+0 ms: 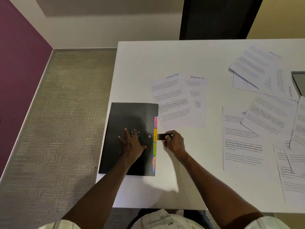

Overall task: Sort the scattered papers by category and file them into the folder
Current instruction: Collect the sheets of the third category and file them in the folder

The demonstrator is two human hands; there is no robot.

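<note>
A black folder point(122, 116) lies closed at the table's near left corner, with coloured index tabs point(155, 142) along its right edge. My left hand point(132, 142) rests flat on its cover, fingers spread. My right hand point(174, 142) pinches the folder's black closure strap point(162, 136), pulled out to the right of the tabs. Two sheets headed SPORTS point(171, 100) and ADMIN point(197, 96) lie side by side just beyond the folder. Several more printed papers point(267, 116) are scattered over the right half of the table.
The white table point(165, 55) ends at a left edge beside carpet point(57, 121) and a purple wall. A grey object point(298, 81) sits at the far right edge, partly out of frame. A dark panel point(217, 17) stands behind the table.
</note>
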